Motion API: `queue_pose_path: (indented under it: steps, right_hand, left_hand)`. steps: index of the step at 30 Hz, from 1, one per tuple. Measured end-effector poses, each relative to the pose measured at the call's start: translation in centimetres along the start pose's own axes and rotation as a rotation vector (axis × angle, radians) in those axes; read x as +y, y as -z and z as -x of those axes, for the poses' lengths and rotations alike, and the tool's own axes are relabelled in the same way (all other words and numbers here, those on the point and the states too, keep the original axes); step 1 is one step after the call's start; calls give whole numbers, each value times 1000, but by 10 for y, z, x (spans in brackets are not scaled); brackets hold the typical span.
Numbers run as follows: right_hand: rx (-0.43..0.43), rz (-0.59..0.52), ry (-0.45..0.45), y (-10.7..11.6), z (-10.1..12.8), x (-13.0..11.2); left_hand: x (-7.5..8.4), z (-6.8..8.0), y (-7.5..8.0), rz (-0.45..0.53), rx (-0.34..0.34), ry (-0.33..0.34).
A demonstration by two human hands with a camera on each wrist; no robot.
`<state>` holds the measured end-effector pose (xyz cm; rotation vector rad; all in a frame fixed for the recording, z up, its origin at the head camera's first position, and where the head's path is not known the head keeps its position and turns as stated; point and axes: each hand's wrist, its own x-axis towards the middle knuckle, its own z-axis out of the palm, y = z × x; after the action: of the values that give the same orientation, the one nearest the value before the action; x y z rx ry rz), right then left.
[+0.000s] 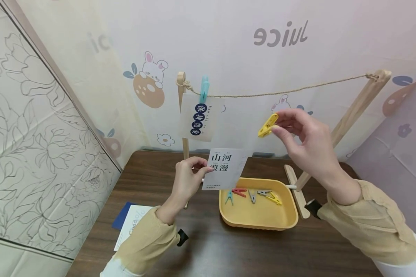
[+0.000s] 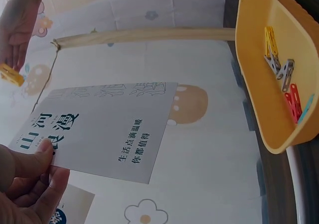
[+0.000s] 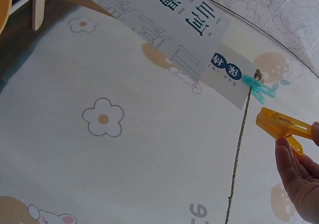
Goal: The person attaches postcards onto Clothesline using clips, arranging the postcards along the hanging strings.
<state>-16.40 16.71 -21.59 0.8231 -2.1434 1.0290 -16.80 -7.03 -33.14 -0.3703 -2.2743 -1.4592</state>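
My left hand [image 1: 188,177] pinches the left edge of a white printed card [image 1: 228,175] between thumb and fingers, below the rope. My right hand [image 1: 308,142] holds a yellow clothespin [image 1: 268,125] by its handle ends, just under the rope and right of the card. In the right wrist view the yellow clothespin [image 3: 281,127] is beside the rope [image 3: 239,144], apart from it. A second card [image 1: 197,119] with dark blue circles hangs from the rope's left end, clipped by a light blue clothespin [image 1: 204,89].
The rope [image 1: 280,92] spans two wooden posts [image 1: 360,104]. Below, a yellow basket [image 1: 258,223] on the brown table [image 1: 228,254] holds several clothespins [image 1: 252,196]. More cards [image 1: 126,227] lie at the table's left. A printed curtain [image 1: 228,38] hangs behind.
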Motion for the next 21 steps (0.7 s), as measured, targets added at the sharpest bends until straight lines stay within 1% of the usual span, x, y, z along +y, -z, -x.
queue_pose_path:
  steps: [6,11,14,17,21]
  right_hand:
    - [6,24,6,-3,-12,1]
    - [17,25,1,-5,-22,3]
    - [20,28,1,-6,-28,3]
    - [24,28,-3,-6,-33,4]
    - [28,36,-4,-7,-40,4]
  left_hand:
    - [6,-8,-7,18,-9,-26]
    - [10,-16,-13,6,8,-55]
    - [13,-21,-17,-8,6,-68]
    - [15,-25,-20,-16,5,-71]
    - [18,-31,-22,-2,-2,-61]
